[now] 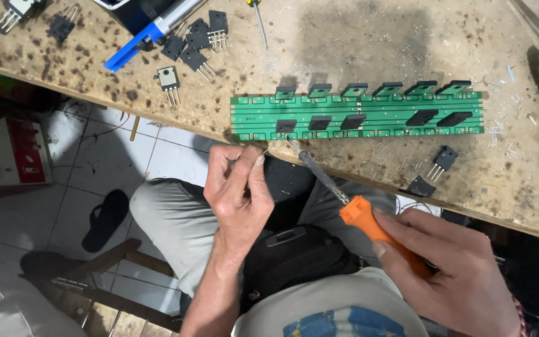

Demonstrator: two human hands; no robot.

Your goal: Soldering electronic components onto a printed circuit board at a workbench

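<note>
A long green circuit board (369,115) lies on the worn wooden bench, carrying two rows of black transistors (354,120). My right hand (456,274) grips the orange handle of a soldering iron (369,224); its metal tip reaches the board's near edge at the left. My left hand (238,193) pinches a thin solder wire (263,150) just below the board's near-left corner, close to the iron's tip.
Loose black transistors (194,47) lie at the back left, and two more (438,168) lie near the front edge. A blue-tipped tool (151,31) rests at the back. A sandal (104,218) lies on the tiled floor below, by a wooden stool (113,293).
</note>
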